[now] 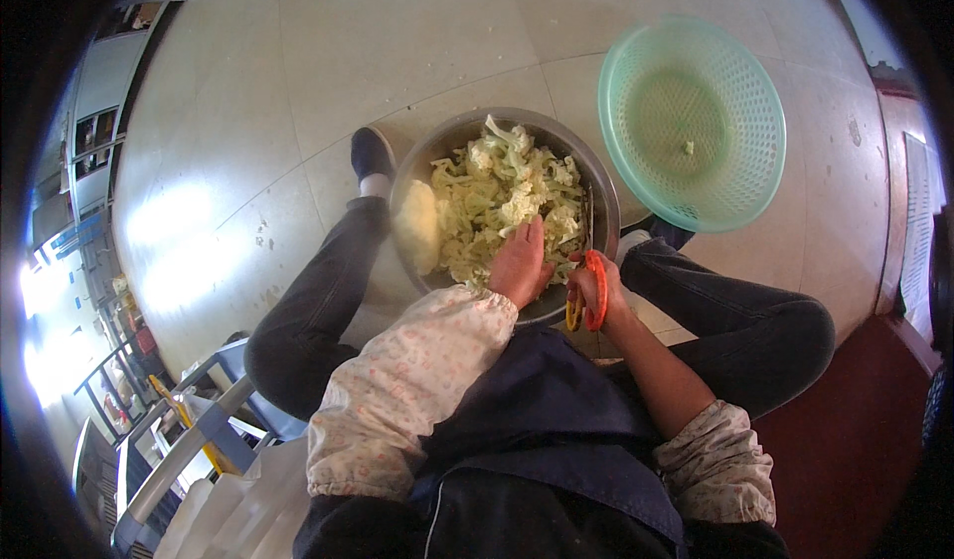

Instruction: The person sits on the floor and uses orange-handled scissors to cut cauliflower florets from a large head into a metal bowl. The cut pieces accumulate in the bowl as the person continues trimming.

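Observation:
A round metal basin stands on the floor between my legs, heaped with cut cauliflower florets. At its left inner side lies a larger pale yellow piece, blurred. My left hand rests on the near florets with its fingers stretched forward; whether it grips any piece cannot be told. My right hand, at the basin's near right rim, holds scissors with orange and yellow handles. Their blades point away from me, along the basin's right inner side.
A green perforated plastic basket stands beyond the basin to the right, with a small floret piece inside. Small scraps lie on the tiled floor. Metal-framed furniture is at the lower left. My bent legs flank the basin.

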Motion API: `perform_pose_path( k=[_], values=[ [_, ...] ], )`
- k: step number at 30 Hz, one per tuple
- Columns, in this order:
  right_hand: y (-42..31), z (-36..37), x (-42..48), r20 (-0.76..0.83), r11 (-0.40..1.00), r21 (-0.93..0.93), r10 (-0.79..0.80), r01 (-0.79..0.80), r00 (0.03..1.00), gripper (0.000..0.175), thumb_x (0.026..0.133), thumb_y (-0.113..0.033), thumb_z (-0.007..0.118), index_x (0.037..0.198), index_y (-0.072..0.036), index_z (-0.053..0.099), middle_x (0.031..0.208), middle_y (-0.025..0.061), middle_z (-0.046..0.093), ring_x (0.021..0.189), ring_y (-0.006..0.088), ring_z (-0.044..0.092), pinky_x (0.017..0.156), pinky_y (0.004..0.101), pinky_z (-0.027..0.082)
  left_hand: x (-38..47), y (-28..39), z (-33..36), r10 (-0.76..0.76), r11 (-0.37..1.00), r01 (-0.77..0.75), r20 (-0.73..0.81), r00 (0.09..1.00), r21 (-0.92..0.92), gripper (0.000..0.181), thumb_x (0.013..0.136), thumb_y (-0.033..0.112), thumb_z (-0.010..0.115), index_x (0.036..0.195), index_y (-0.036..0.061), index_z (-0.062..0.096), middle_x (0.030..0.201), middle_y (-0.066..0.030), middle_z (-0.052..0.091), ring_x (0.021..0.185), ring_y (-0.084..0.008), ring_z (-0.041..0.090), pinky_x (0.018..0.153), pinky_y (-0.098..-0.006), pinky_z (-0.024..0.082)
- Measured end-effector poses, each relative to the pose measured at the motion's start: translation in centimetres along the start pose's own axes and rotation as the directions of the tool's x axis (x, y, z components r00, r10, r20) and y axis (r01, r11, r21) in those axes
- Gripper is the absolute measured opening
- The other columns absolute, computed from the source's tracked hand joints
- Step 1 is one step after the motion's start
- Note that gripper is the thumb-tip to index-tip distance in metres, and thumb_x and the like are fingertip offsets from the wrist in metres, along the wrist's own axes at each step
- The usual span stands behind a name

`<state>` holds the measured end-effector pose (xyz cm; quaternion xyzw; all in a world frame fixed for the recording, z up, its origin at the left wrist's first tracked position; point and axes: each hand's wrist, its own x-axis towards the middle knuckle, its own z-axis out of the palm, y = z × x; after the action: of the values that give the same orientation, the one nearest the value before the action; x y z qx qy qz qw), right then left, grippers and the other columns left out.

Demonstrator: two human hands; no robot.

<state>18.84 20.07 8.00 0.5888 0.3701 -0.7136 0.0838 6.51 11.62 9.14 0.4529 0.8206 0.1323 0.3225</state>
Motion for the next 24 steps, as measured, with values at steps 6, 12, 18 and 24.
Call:
perform_pose_path(
  k=[6, 12, 18, 24],
  values=[
    [-0.1, -0.1, -0.1, 0.009, 0.997, 0.066, 0.024, -0.024, 1.0, 0.034, 0.071, 0.002, 0.052, 0.105, 0.001, 0.053, 0.064, 0.0092, 0.054, 0.049, 0.0185, 0.052, 0.045, 0.0302, 0.043, 1.0, -1.0, -1.7, 0.361, 0.932, -0.342, -0.257, 0.896, 0.115, 0.042, 0.082, 0.023, 0.059, 0.117, 0.0022, 0.051, 0.101, -0.0125, 0.054, 0.079, -0.0277, 0.059, 0.065, -0.0352, 0.052],
    [0.1, -0.1, 0.1, 0.009, 0.996, 0.081, 0.047, -0.048, 0.999, 0.029, 0.073, 0.004, 0.055, 0.102, -0.001, 0.053, 0.063, 0.0076, 0.054, 0.047, 0.0168, 0.051, 0.043, 0.0293, 0.042, 4.6, -7.7, -3.7, -0.237, 0.967, 0.229, -0.06, 0.97, -0.112, 0.05, 0.083, 0.029, 0.058, 0.125, 0.0034, 0.048, 0.106, -0.0153, 0.059, 0.092, -0.0287, 0.058, 0.082, -0.0381, 0.048],
    [0.3, 0.0, 0.2, 0.038, 0.995, 0.095, 0.023, -0.026, 0.999, 0.032, 0.073, 0.003, 0.053, 0.105, 0.001, 0.052, 0.065, 0.0098, 0.054, 0.05, 0.0181, 0.052, 0.045, 0.0304, 0.043, 4.1, -7.4, -2.6, -0.096, 0.995, 0.1, 0.24, 0.966, -0.006, 0.059, 0.072, 0.031, 0.068, 0.121, 0.0045, 0.051, 0.114, -0.0166, 0.055, 0.112, -0.0298, 0.048, 0.094, -0.0367, 0.039],
    [0.2, -0.1, 0.0, 0.057, 0.997, 0.077, -0.005, 0.001, 0.998, 0.033, 0.073, 0.001, 0.053, 0.106, 0.002, 0.051, 0.065, 0.0101, 0.054, 0.051, 0.019, 0.053, 0.047, 0.0312, 0.044, 2.8, -5.3, -3.7, -0.042, 0.997, 0.049, 0.13, 0.991, -0.054, 0.042, 0.071, 0.024, 0.067, 0.107, 0.0044, 0.058, 0.106, -0.0158, 0.058, 0.102, -0.0302, 0.054, 0.088, -0.0385, 0.043]
  ],
)
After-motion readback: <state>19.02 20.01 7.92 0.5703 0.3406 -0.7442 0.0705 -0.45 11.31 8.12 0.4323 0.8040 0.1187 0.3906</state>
